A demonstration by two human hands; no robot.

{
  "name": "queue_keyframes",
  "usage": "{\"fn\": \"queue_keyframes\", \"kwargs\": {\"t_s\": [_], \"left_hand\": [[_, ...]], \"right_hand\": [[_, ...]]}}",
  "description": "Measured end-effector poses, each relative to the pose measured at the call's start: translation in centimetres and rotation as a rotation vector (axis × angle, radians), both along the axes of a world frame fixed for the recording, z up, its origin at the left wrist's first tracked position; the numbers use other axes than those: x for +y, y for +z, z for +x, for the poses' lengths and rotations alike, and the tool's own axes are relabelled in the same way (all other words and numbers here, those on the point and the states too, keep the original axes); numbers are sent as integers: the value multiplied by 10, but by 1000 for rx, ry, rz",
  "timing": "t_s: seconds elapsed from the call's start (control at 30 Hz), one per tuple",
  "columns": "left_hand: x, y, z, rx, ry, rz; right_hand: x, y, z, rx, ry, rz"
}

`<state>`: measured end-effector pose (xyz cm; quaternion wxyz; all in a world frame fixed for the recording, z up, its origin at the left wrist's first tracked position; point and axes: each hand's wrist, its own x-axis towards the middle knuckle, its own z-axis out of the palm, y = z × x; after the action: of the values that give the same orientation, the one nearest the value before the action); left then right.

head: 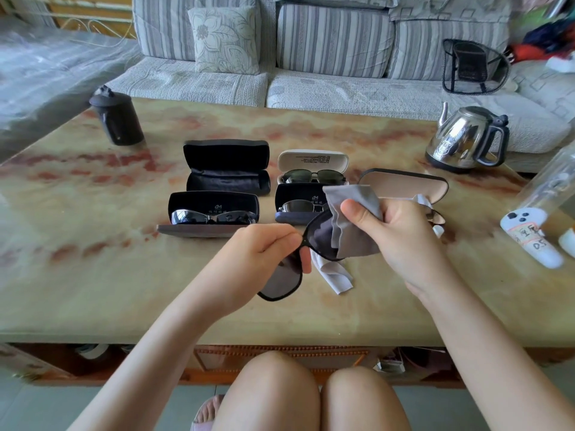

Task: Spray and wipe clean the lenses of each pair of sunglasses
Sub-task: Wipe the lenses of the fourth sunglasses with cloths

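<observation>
Wiping step here: the left hand [264,253] pinches the black-framed sunglasses [281,281] at the bridge, just in front of the tan-lined open case [404,185]. The right hand [392,231] pinches a grey cleaning cloth [351,225] round the lens nearer that case. Next, I'd judge, the cloth must shift to the other lens.

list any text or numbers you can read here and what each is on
"4M": lid of the front-left black case.
"4M", apparently: lid of the dark case beside it.
"05": handwritten label on the white controller; characters above are blurred.
White case lid: printed lines, too small to read.
Kettle: emblem, unreadable.
</observation>
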<state>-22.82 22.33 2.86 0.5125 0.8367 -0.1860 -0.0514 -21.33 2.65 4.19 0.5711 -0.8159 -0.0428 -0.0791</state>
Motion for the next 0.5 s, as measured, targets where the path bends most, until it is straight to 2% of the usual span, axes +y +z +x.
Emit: {"fn": "queue_keyframes", "kwargs": {"t_s": [0.1,0.2,0.27,0.33,0.4,0.5], "left_hand": [[6,2,5,20,-44,34],[12,7,10,29,-93,74],[12,11,13,19,-127,175],[10,16,15,1,-156,239],[7,22,17,-15,-176,292],[5,26,19,-9,-231,359]], "right_hand": [[-10,5,3,-51,-86,-176],[-23,17,6,-212,-79,-321],[-25,30,4,-231,78,-399],[-21,42,4,-92,353,-461],[-12,46,7,43,566,-648],[-1,47,13,137,702,-826]]}}
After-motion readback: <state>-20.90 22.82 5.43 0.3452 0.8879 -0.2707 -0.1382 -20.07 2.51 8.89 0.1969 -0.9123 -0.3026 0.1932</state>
